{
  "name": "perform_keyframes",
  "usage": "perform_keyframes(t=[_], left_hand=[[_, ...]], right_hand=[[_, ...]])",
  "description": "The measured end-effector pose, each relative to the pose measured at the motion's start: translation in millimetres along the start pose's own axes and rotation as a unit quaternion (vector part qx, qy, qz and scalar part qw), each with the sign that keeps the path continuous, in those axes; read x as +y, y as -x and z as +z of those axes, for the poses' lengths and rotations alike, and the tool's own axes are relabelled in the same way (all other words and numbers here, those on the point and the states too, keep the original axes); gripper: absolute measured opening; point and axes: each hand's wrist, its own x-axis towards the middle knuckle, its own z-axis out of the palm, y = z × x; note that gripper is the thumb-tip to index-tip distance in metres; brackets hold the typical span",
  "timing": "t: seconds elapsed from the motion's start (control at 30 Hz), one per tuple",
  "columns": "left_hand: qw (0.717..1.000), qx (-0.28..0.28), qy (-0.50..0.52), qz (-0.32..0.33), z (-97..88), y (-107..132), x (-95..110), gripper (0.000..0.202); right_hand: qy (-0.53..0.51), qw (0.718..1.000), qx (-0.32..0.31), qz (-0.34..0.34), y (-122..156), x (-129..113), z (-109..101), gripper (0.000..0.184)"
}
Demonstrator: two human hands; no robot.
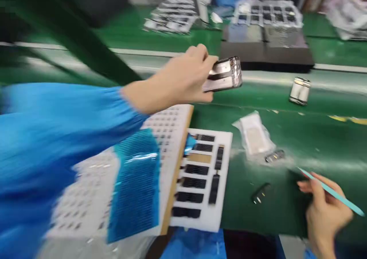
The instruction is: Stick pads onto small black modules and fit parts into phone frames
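Note:
My left hand [189, 73] reaches forward over the bench, fingers closed around the edges of a phone-like device [225, 75]. Silvery plates, a dark strip between them and a black frame show on that device. Low on the right, my right hand [327, 209] grips slim turquoise tweezers [332, 192], their tip pointing up and left. Left of this hand, a small black part [260, 193] with pale metal contacts lies on the green surface. Another small dark part [274, 156] is beside a clear bag [254, 134]. Motion blurs fine detail.
A white foam tray [225, 175] holds several black strips. Next to it, a white board [177, 127] carries rows of tiny parts and blue bubble wrap [137, 186]. A silver-and-black device [299, 91] lies farther back, near a dark box [266, 54] bearing bagged parts.

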Motion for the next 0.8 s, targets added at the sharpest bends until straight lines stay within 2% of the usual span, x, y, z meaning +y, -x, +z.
perform_keyframes(t=[0.03,0.1,0.13,0.23,0.3,0.33,0.4,0.5,0.67,0.8], left_hand=[[0.997,0.018,-0.014,0.074,-1.4,16,18,0.067],[0.973,0.017,0.011,0.231,2.2,57,60,0.055],[0.961,0.013,0.038,0.275,6.9,80,85,0.057],[0.933,-0.006,0.129,0.337,28.2,142,155,0.075],[0.915,-0.030,0.155,0.371,42.1,167,186,0.077],[0.910,-0.039,0.157,0.382,47.2,173,195,0.076],[0.907,-0.049,0.148,0.392,53.2,177,201,0.074],[0.912,-0.065,0.118,0.387,56.5,170,197,0.069],[0.927,-0.118,0.129,0.332,70.8,160,189,0.076],[0.934,-0.130,0.158,0.292,87.3,152,186,0.079]], right_hand=[[0.010,1.000,0.017,0.002,1,3,-5,0.032],[-0.005,1.000,0.019,0.003,-2,8,-7,0.033],[-0.019,1.000,0.019,-0.003,-5,10,-7,0.033],[-0.044,0.999,0.001,-0.012,-9,10,-2,0.034],[-0.055,0.998,-0.021,-0.012,-9,8,-1,0.034],[-0.060,0.998,-0.030,-0.013,-8,7,-1,0.034],[-0.067,0.997,-0.043,-0.015,-7,7,-2,0.035],[-0.063,0.997,-0.051,-0.018,-6,7,-4,0.037],[-0.062,0.997,-0.052,-0.020,-4,6,-4,0.038],[-0.068,0.996,-0.054,-0.020,-3,5,-4,0.039]])
